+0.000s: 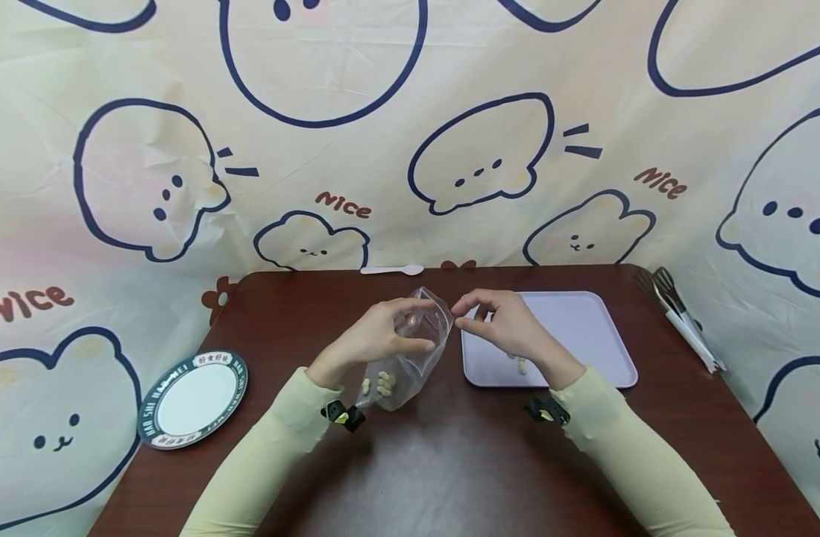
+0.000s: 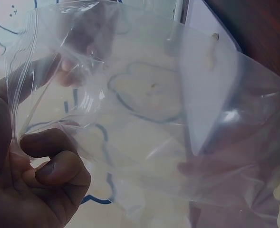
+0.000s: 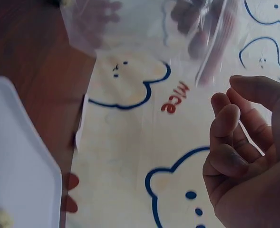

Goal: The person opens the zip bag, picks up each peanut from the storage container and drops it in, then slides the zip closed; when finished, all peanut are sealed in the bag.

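Observation:
A clear zip-top plastic bag point(image 1: 423, 365) hangs over the table, tilted, with its zip edge facing up and right. Several pale, peanut-like pieces point(image 1: 385, 384) lie in its lower end. My left hand point(image 1: 379, 332) grips the bag near its mouth; in the left wrist view its fingers point(image 2: 59, 166) curl at the zip edge. Close to the bag's other edge is my right hand point(image 1: 500, 321), its fingers loosely bent. In the right wrist view a small gap parts those fingers point(image 3: 225, 118) from the bag, and nothing is held. Another pale piece point(image 1: 522, 366) lies on the white tray point(image 1: 584, 335).
A white plate with a green rim point(image 1: 195, 399) sits at the table's left edge. A white spoon point(image 1: 393, 270) lies along the back edge. Whisk-like utensils with white handles point(image 1: 688, 328) lie at the right edge. A printed cloth point(image 1: 383, 164) hangs behind the brown table point(image 1: 423, 477).

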